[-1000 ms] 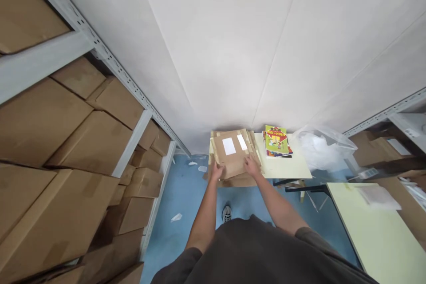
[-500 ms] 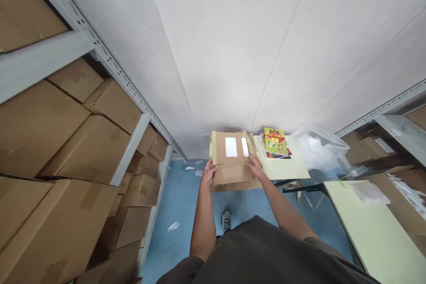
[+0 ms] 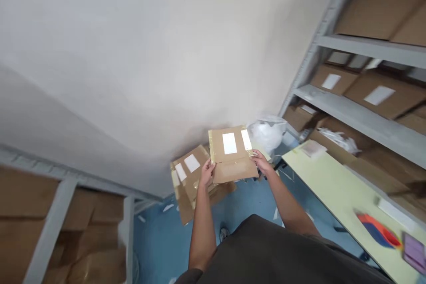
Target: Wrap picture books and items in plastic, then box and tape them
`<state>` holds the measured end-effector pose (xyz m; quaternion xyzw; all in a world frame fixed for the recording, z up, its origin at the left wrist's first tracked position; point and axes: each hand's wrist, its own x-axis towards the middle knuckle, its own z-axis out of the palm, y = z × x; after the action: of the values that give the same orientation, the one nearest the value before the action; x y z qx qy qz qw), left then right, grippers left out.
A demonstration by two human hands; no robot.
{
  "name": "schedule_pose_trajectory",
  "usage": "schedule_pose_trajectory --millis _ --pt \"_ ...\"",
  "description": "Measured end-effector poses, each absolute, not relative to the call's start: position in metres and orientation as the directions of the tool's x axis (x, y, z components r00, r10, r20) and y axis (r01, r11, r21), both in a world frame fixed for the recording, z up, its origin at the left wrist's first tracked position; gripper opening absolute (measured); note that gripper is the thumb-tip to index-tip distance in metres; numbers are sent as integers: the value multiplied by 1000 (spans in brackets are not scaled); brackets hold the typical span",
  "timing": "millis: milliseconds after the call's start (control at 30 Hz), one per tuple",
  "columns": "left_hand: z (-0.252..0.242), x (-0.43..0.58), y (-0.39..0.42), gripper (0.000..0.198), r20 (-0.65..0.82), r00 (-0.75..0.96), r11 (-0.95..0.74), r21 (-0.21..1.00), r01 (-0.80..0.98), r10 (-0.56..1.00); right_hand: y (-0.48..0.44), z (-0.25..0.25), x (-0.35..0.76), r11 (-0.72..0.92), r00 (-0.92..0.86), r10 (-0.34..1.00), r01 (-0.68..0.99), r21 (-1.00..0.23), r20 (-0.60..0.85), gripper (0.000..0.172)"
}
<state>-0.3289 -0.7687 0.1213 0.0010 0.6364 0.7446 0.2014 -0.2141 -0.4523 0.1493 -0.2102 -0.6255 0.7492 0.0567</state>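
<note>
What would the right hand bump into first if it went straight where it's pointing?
The right hand would first meet the cardboard piece that it holds, near the narrower white label. Past that, the pale wall seems next, but depth is hard to judge.

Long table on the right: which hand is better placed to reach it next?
Right, probably. The right hand grips the cardboard by the edge nearer the long table; the left hand holds the opposite edge. Both hands are occupied.
</note>
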Motion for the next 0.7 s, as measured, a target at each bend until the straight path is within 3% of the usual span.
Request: schedule_pose_trajectory --millis 100,433,700 --pt "134 -329 -679 81 -245 -889 -1 964 -266 387 -379 160 -167 -242 -850 474 127 -962 -231 65" --pt "139 -251 -381 79 -227 -612 77 962 -260 758 -182 152 32 -219 -530 824 24 -975 -198 66" --pt "120 -215 -218 64 -328 -344 264 939 -220 880 -111 123 114 -211 -232 949 26 -977 -211 66"
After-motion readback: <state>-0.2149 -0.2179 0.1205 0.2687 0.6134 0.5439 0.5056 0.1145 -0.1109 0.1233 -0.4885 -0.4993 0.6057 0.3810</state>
